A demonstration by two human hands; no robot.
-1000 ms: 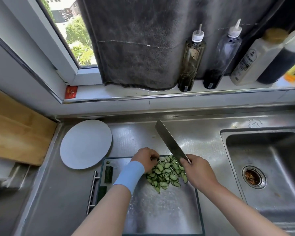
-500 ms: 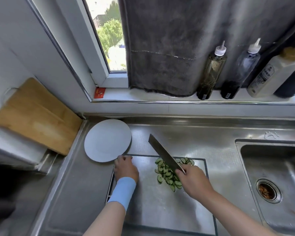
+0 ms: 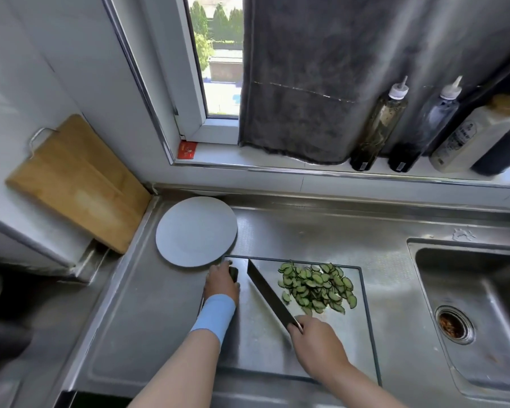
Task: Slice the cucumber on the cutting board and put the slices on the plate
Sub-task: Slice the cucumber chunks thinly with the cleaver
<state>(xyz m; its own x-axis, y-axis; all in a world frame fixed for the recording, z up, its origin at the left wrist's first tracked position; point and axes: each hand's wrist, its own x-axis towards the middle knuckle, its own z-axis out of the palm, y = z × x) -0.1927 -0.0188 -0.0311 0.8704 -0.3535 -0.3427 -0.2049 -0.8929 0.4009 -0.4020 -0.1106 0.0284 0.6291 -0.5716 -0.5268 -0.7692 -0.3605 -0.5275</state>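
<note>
The left hand (image 3: 222, 282) sat at the far left corner of the cutting board (image 3: 271, 351), fingers curled round a dark cucumber stub (image 3: 234, 273). The right hand (image 3: 317, 341) was closed on the handle of a cleaver (image 3: 269, 293), whose blade lay slanted between the stub and the heap of slices (image 3: 317, 287). The plate (image 3: 196, 231), bare, stood on the steel desk (image 3: 306, 228), just beyond the board's corner. The step seemed to be fetching the stub for cutting. It would go best with the stub drawn to the board's bare middle, fingertips tucked back, and the edge kept turned away from the wrist.
</note>
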